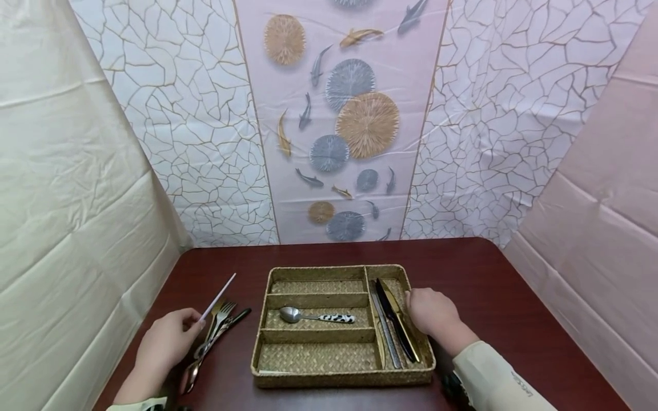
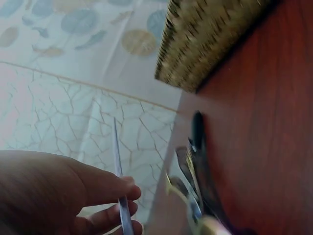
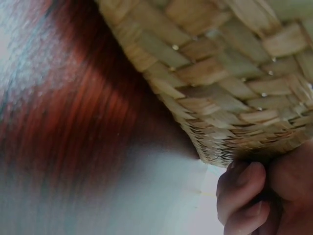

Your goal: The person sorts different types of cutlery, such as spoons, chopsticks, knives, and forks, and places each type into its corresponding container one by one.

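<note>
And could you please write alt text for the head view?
A person's left hand holds a thin white stick near a pile of cutlery, while the right hand is curled at the right side of a woven tray. The tray, on a dark red table, holds a spoon and several knives.

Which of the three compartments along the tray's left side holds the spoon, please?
The middle compartment, between the back compartment and front compartment, alone of the three holds a spoon, its handle black-and-white.

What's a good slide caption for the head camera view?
Left hand pinching a thin pale stick beside loose cutlery, right hand at the edge of a woven tray with a spoon and knives.
</note>
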Motion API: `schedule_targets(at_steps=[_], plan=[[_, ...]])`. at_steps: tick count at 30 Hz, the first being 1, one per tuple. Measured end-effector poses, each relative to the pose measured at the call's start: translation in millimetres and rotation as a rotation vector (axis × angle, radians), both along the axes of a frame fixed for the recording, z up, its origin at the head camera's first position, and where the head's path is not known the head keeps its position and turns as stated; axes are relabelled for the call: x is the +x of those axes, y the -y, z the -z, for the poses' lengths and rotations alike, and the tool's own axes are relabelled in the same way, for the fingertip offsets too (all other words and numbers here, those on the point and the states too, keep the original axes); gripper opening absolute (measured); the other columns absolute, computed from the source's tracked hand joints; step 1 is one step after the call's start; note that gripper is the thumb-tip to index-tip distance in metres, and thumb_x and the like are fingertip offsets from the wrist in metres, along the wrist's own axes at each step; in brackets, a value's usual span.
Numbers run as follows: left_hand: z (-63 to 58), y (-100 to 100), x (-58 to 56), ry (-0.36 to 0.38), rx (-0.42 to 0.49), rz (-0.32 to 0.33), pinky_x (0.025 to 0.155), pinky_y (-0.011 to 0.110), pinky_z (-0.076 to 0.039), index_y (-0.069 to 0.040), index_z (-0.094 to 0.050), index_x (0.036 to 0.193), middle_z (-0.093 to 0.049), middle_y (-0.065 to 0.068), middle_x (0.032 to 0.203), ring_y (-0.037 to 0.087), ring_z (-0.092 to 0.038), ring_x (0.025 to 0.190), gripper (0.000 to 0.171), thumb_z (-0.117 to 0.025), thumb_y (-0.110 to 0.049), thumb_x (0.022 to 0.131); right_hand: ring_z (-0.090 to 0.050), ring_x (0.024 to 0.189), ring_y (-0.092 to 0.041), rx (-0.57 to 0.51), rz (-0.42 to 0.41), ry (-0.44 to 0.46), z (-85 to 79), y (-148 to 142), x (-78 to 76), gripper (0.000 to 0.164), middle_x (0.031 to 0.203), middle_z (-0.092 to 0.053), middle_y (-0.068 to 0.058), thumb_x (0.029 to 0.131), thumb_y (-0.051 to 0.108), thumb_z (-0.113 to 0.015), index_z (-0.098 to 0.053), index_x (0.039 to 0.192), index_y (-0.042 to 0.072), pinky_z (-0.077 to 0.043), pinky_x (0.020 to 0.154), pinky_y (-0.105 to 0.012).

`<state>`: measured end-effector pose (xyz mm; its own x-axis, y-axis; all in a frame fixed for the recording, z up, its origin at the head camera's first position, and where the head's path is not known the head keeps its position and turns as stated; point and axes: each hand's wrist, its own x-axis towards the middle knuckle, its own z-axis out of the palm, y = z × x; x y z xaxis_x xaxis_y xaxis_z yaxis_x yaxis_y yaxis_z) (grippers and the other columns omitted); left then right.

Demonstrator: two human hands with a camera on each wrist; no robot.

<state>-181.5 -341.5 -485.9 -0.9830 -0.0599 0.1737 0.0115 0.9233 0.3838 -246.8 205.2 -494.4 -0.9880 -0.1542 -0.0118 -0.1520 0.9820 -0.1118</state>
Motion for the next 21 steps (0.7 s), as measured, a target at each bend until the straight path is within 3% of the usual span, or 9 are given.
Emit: schedule_targets(at_steps=[4, 8, 14, 21], plan=[[-13.2, -16.1, -0.1, -0.074, 0.035, 0.005, 0.056, 0.04, -0.045, -0.023, -0.072, 0.09, -0.069, -0.004, 0.076, 0.013, -0.055, 0.063, 0.011, -0.068, -0.033, 0.09, -0.051, 0.048, -0.024, 0.007, -0.001, -0.002, -1.0, 0.2, -0.4, 0.048, 0.063, -0.06, -0.01, 0.105, 0.028, -0.035, -0.052, 0.062, 0.016, -0.049, 0.045, -0.046], [-27.9, -35.0, -0.7, -0.15, 0.136, 0.03, 0.057, 0.037, -0.045, -0.022, -0.072, 0.093, -0.069, -0.004, 0.078, 0.012, -0.055, 0.062, 0.013, -0.068, -0.034, 0.092, -0.053, 0.05, -0.025, 0.012, -0.004, 0.001, -2.0, 0.3, 0.1, 0.048, 0.067, -0.063, -0.012, 0.105, 0.028, -0.035, -0.053, 0.062, 0.016, -0.051, 0.047, -0.047], [-46.9, -68.4, -5.1, -0.177, 0.311, 0.113, 0.062, 0.037, -0.053, -0.023, -0.07, 0.099, -0.073, -0.002, 0.083, 0.009, -0.061, 0.069, 0.02, -0.067, -0.041, 0.091, -0.054, 0.051, -0.025, 0.019, -0.012, -0.014, -1.6, -0.4, 1.0, 0.049, 0.071, -0.066, -0.014, 0.105, 0.029, -0.033, -0.053, 0.062, 0.016, -0.051, 0.047, -0.047], [-62.6, -110.3, -2.9, -0.278, 0.383, 0.225, 0.06, 0.034, -0.055, -0.021, -0.07, 0.097, -0.069, -0.006, 0.079, 0.006, -0.061, 0.068, 0.011, -0.072, -0.029, 0.089, -0.053, 0.049, -0.024, 0.007, -0.012, -0.022, -2.3, 0.4, 2.0, 0.049, 0.067, -0.064, -0.013, 0.105, 0.029, -0.033, -0.053, 0.062, 0.016, -0.05, 0.046, -0.046]])
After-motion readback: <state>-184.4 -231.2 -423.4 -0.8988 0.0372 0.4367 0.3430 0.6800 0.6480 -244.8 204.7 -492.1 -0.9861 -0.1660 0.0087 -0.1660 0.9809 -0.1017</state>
